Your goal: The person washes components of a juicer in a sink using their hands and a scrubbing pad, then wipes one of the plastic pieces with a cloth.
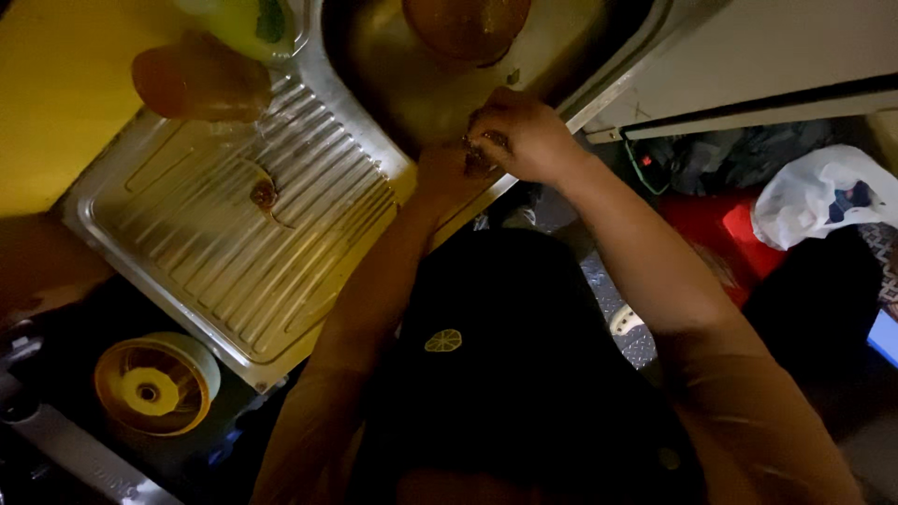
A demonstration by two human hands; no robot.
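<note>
Both my hands meet at the near rim of a steel sink. My right hand is curled over a small dark object that is too dim to identify. My left hand lies under and against it, mostly hidden by the right hand. An orange bowl sits in the basin beyond the hands.
A ribbed steel drainboard lies left of the basin with a small dark scrap on it. An orange cup and a yellow-green container stand at its far end. A yellow spool-like part sits lower left. A white plastic bag lies on the floor.
</note>
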